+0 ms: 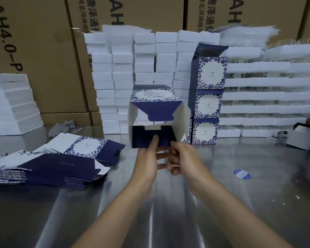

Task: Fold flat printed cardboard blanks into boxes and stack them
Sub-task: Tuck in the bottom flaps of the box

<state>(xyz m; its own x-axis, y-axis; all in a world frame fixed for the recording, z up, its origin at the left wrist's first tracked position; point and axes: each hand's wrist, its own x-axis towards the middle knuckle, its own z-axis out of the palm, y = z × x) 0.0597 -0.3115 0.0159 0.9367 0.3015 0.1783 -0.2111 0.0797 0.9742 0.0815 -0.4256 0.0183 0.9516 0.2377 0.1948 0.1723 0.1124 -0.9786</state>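
- Since the table (222,176) is smooth steel, card will likely slide on it; brace a piece rather than push it.
- Foam blocks (125,68) wall the back edge; the work sits in front of them.
- Stack (207,106) of three finished boxes stands right of centre, against the foam; the top one's lid is up; these look light, so a knock could topple them; set the next one down squarely.
- Blanks (48,167) lie fanned in a pile on the left, well apart from the hands; thin, glossy-looking card, probably slippery sheet on sheet; lift one by an edge.
- Box (156,97) is held up between pile and stack, its open end facing the camera; the tube is formed and the end is not yet closed; I judge it light, stiff along the creases and easy to dent in the panels; hold it at corners and folds.
- Top flap (157,110) hangs down over the opening; lower flap (150,138), dark and slotted, stands below it.
- Left hand (147,158): thumb on the lower flap, fingers curled beneath, pinching it.
- Right hand (184,158): fingers curled by that flap's right corner; whether they grip card, I cannot tell.
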